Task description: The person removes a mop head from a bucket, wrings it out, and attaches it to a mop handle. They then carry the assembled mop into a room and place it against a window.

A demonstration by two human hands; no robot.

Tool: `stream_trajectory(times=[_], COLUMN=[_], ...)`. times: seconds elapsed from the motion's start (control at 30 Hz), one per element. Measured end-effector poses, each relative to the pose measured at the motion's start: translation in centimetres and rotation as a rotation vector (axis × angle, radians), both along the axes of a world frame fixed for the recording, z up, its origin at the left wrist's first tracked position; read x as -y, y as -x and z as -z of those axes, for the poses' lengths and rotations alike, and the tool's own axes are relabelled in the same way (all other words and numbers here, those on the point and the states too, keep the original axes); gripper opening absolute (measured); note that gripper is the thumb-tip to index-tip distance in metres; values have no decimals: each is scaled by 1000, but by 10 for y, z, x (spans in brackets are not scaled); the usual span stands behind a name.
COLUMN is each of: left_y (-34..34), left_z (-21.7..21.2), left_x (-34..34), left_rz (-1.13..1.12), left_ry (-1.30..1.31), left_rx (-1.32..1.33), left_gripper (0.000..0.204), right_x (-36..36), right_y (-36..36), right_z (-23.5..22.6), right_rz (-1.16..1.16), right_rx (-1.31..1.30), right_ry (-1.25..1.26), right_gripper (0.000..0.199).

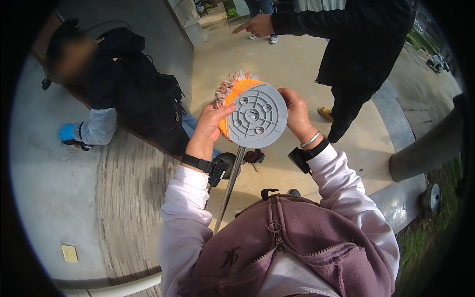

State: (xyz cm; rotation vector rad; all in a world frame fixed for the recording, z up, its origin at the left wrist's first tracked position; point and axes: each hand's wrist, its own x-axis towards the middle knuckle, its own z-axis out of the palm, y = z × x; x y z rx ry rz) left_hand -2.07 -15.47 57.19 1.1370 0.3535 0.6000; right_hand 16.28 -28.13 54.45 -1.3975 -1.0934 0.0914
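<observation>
In front of my chest I hold up a round mop head, its grey plastic disc (271, 131) facing me. An orange mop pad (240, 87) with white and orange fringe wraps only the disc's upper left edge; the rest of the disc is bare. My left hand (210, 122) is closed on the left side, thumb over the pad's edge and the disc. At the right rim my right hand (296, 110) is closed on the disc, its fingertips hidden behind. The metal mop pole (230, 185) slants from beneath the disc down toward my body.
A person in dark clothes (133, 84) leans at the left, a blue-gloved hand (69, 132) by the wall. At the upper right another person (341, 44) points leftward. A thick round post (425, 148) stands at the right, beside grass. A wall socket (70, 253) is at lower left.
</observation>
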Motion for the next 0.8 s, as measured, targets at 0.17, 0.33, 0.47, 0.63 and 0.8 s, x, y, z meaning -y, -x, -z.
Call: stream_trajectory(times=[0.17, 0.33, 0.47, 0.63, 0.8], left_y=[1, 0, -2, -2, -1], left_z=[-4, -6, -4, -6, -6], left_x=[3, 7, 9, 9, 10], left_rz=[-23, -77, -105, -80, -122], left_ry=[-7, -1, 51, 81, 59], left_rx=[12, 2, 14, 29, 10], left_gripper=[37, 33, 30, 31, 29], right_x=[8, 17, 24, 27, 33], right_y=[-5, -8, -4, -2, -2], right_z=[-5, -18, -22, -26, -29], right_rz=[166, 182, 282, 256, 109], right_rx=[254, 263, 424, 386, 127], right_ry=[55, -18, 27, 10, 112], right_gripper=[13, 9, 10, 11, 9])
